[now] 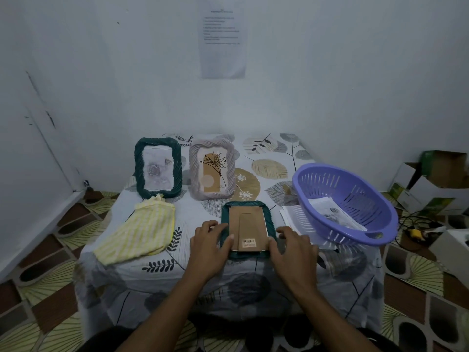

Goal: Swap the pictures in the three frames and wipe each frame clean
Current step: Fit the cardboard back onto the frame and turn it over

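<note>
A dark green frame [247,207] lies face down on the table, its brown cardboard back [248,228] up. My left hand [209,246] grips its left side, thumb on the backing's edge. My right hand [291,246] grips its right lower side, thumb against the backing. Behind stand two upright frames: a dark green frame [138,168] with a rose picture and a grey-pink frame [194,171] with a plant drawing. A yellow striped cloth [139,232] lies at the left.
A purple plastic basket [355,196] sits at the right, tilted, with printed pictures inside and loose papers [289,214] under it. The low table wears a leaf-patterned cloth [266,158]. Cardboard boxes [431,184] stand on the floor at far right. The wall is close behind.
</note>
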### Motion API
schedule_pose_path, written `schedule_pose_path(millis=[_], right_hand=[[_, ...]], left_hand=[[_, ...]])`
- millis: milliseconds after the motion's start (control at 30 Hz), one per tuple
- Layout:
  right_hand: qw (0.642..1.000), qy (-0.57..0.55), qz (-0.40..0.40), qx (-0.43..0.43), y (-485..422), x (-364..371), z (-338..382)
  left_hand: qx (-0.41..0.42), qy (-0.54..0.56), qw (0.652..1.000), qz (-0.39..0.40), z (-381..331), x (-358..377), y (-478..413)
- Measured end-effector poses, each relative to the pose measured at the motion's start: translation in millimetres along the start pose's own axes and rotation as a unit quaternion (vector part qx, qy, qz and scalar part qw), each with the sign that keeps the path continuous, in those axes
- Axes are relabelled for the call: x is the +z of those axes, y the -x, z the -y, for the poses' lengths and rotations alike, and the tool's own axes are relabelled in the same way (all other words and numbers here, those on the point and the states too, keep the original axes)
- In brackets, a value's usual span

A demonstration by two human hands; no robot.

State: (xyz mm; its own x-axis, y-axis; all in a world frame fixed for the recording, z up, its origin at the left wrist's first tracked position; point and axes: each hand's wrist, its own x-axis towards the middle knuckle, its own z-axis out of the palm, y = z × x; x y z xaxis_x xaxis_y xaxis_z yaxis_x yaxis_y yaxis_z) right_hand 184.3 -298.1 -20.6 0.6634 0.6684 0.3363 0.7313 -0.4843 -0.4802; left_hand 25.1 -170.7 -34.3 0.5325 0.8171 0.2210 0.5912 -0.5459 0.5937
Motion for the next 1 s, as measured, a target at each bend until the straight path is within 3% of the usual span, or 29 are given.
schedule_pose_path(millis=[167, 267, 400, 467, 533, 600, 633, 700, 800, 900, 1000], right_hand=[[0.999, 0.014, 0.049, 0.014, -39.1, 1.3, 14.2], [0.993, -0.043, 0.101, 0.038, -52.0, 8.6, 23.3], [0.978, -0.146, 0.099, 0.113, -58.4, 11.9, 25.2], [0.939, -0.268, 0.094, 0.193, -65.8, 8.7, 25.7], [0.850, -0.444, 0.111, 0.259, -71.8, 0.4, 32.5], [0.767, -0.570, 0.127, 0.265, -74.7, -11.4, 45.6], [0.752, -0.594, 0.133, 0.252, -76.3, -15.8, 51.2], [0.753, -0.604, 0.148, 0.214, -80.1, -18.5, 57.1], [0.778, -0.583, 0.172, 0.159, -84.4, -19.1, 62.0], [0.814, -0.542, 0.142, 0.151, -83.4, -16.0, 64.7], [0.838, -0.500, 0.129, 0.173, -78.5, -10.2, 66.4]], left_hand=[[0.029, -0.038, 0.997, 0.060, -12.7, 6.4, -26.9], [0.054, -0.079, 0.993, 0.075, -14.4, 12.3, -34.6], [0.040, -0.083, 0.993, 0.080, -12.6, 11.2, -39.0], [0.029, -0.078, 0.993, 0.079, -18.1, 6.2, -41.8], [0.018, -0.053, 0.996, 0.073, -29.1, 1.4, -46.0], [-0.010, 0.055, 0.995, 0.085, -46.5, -6.3, -49.3], [-0.031, 0.148, 0.984, 0.090, -55.9, -11.6, -50.9], [-0.074, 0.288, 0.950, 0.098, -70.5, -24.0, -55.0], [-0.111, 0.340, 0.927, 0.113, -74.2, -45.5, -60.7], [-0.120, 0.398, 0.905, 0.089, -63.3, -59.8, -61.8], [-0.129, 0.507, 0.852, 0.030, -51.1, -69.2, -56.5]])
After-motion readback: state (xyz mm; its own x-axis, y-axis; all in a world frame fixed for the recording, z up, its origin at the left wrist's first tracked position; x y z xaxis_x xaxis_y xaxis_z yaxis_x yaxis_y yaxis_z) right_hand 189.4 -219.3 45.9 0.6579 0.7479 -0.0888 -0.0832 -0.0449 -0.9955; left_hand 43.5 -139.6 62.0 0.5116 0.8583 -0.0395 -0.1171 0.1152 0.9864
